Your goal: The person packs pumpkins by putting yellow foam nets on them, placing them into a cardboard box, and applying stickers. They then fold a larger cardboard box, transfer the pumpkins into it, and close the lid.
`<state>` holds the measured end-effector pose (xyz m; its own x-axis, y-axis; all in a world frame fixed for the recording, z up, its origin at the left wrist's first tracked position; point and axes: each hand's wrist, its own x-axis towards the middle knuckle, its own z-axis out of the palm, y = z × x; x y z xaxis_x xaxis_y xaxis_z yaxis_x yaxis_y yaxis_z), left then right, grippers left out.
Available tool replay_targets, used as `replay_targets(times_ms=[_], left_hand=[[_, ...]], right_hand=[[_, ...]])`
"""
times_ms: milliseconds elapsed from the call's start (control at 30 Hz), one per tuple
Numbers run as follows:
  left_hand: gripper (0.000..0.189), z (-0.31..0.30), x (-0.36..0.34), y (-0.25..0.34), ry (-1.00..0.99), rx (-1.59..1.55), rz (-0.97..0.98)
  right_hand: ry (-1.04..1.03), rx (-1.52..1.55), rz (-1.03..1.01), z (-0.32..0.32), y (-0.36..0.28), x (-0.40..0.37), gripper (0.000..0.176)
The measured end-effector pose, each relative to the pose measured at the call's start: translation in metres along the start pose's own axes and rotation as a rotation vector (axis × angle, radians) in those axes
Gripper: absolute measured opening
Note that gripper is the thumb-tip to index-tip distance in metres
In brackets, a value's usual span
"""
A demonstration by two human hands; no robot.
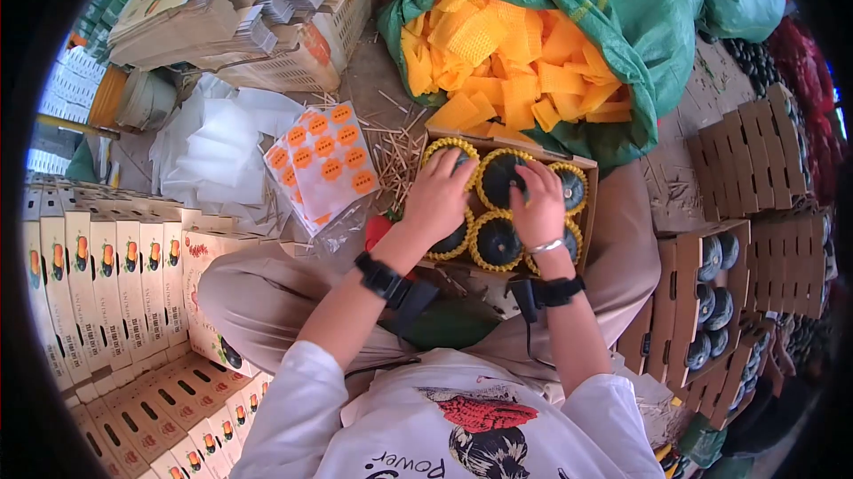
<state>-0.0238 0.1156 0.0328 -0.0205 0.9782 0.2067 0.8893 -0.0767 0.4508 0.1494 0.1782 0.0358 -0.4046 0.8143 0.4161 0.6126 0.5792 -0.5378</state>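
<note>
Brown cardboard box (588, 179), open at the top, rests on the person's lap in beige trousers (267, 297). Inside it sit dark green round fruits in yellow foam net sleeves (498, 244), two rows of three.

The left hand (438, 197) lies palm down over the left end of the box, fingers together and loosely curved, their tips on the far left fruit. It rests there rather than closing on anything. The right hand (538, 205) covers the right side of the box, its fingers bent onto the far middle fruit. Whether they pinch its net I cannot tell.

Beyond the box gapes a green woven sack (640, 17) full of orange foam nets (515, 61). Left of the box lie a clear packet of round orange stickers (324, 159) and scattered thin wooden sticks (397, 146). Farther left stand rows of printed white cartons (98, 275).
</note>
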Motion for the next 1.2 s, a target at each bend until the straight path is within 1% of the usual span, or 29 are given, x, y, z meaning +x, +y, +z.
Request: replay_targets(times_ms=[33, 67, 100, 133, 200, 233, 267, 300, 333, 400, 467, 500, 533, 567, 600, 633, 667, 700, 733, 800, 833, 867, 900, 967, 1000, 1067, 1133, 1167, 1200], left_hand=[[0.059, 0.001, 0.01, 0.004, 0.013, 0.016, 0.014], [0.06, 0.007, 0.015, 0.002, -0.005, 0.068, 0.029], [0.062, 0.012, 0.017, 0.0, -0.063, 0.16, 0.002], [0.056, 0.02, 0.017, -0.004, 0.021, 0.138, 0.006], [0.035, 0.035, 0.02, -0.015, 0.066, 0.178, -0.026], [0.03, 0.029, 0.022, -0.012, 0.041, 0.186, -0.029], [0.028, 0.024, 0.018, -0.026, 0.083, 0.122, -0.065], [0.029, 0.025, 0.025, -0.014, 0.013, 0.168, 0.0], [0.033, 0.027, 0.022, -0.018, 0.028, 0.116, 0.002], [0.035, 0.018, 0.015, -0.02, 0.142, 0.042, 0.048], [0.033, -0.005, 0.017, -0.039, 0.254, -0.261, 0.061], [0.032, -0.018, 0.015, -0.055, 0.304, -0.415, 0.069], [0.029, -0.018, 0.007, -0.091, 0.475, -0.396, -0.204], [0.026, -0.016, 0.0, -0.137, 0.582, -0.352, -0.49], [0.027, -0.023, -0.012, -0.17, 0.766, -0.591, -0.802], [0.036, -0.052, -0.023, -0.182, 0.715, -0.417, -0.87], [0.056, 0.007, -0.072, -0.274, 0.566, 0.283, -0.838], [0.062, 0.012, -0.088, -0.29, 0.35, 0.246, -1.124], [0.067, 0.019, -0.106, -0.29, 0.113, 0.202, -1.401], [0.068, 0.042, -0.142, -0.279, 0.388, 0.027, -1.269], [0.061, 0.043, -0.141, -0.287, 0.286, 0.071, -1.372], [0.055, 0.041, -0.135, -0.295, 0.188, 0.114, -1.467], [0.048, 0.038, -0.129, -0.299, 0.172, 0.12, -1.491], [0.035, 0.006, -0.122, -0.292, 0.369, -0.065, -1.363], [0.03, -0.012, -0.113, -0.282, 0.46, -0.263, -1.268], [0.019, -0.049, -0.082, -0.252, 0.495, -0.845, -1.067], [0.023, -0.092, -0.055, -0.185, 0.409, -0.578, -0.796], [0.024, -0.115, -0.051, -0.145, 0.321, -0.515, -0.691], [0.026, -0.135, -0.052, -0.104, 0.232, -0.45, -0.592]], right_hand=[[-0.108, -0.055, -0.025, 0.008, -0.003, 0.004, 0.042], [-0.199, -0.141, 0.032, 0.017, -0.013, 0.004, 0.049], [-0.2, -0.228, 0.036, 0.024, -0.017, 0.002, 0.05], [-0.197, -0.304, 0.033, 0.032, -0.019, 0.0, 0.052], [-0.205, -0.29, -0.009, 0.043, -0.008, -0.002, 0.054], [-0.219, -0.32, -0.014, 0.042, -0.01, -0.003, 0.055], [-0.24, -0.316, -0.034, 0.052, -0.02, 0.004, 0.057], [-0.254, -0.357, -0.036, 0.041, -0.012, -0.001, 0.057], [-0.256, -0.355, -0.048, 0.041, -0.011, -0.001, 0.058], [-0.271, -0.323, -0.048, 0.038, -0.012, -0.001, 0.059], [-0.263, -0.235, -0.058, 0.031, -0.013, -0.002, 0.061], [-0.264, -0.157, -0.003, 0.024, -0.018, -0.003, 0.06], [-0.271, -0.059, 0.062, 0.01, -0.026, -0.005, 0.059], [-0.265, -0.032, 0.089, -0.004, -0.036, -0.008, 0.057], [-0.286, -0.025, 0.125, -0.015, -0.04, -0.013, 0.052], [-0.312, 0.027, 0.165, -0.023, -0.042, -0.016, 0.047], [-0.332, 0.061, 0.173, -0.029, -0.044, -0.018, 0.044], [-0.346, 0.109, 0.201, -0.031, -0.042, -0.021, 0.04], [-0.368, 0.136, 0.223, -0.032, -0.042, -0.025, 0.04], [-0.404, 0.186, 0.252, -0.031, -0.043, -0.023, 0.038], [-0.372, 0.181, 0.182, -0.032, -0.047, -0.02, 0.033], [-0.404, 0.183, 0.193, -0.033, -0.049, -0.02, 0.032], [-0.42, 0.182, 0.194, -0.032, -0.05, -0.019, 0.031], [-0.405, 0.184, 0.169, -0.031, -0.053, -0.017, 0.027], [-0.383, 0.191, 0.145, -0.027, -0.058, -0.017, 0.025], [-0.331, 0.302, 0.044, -0.021, -0.069, -0.017, 0.023], [-0.421, 0.542, 0.164, -0.026, -0.1, -0.004, 0.02], [-0.476, 0.572, 0.138, -0.03, -0.109, 0.002, 0.033], [-0.399, 0.607, 0.072, -0.029, -0.12, 0.01, 0.038]])
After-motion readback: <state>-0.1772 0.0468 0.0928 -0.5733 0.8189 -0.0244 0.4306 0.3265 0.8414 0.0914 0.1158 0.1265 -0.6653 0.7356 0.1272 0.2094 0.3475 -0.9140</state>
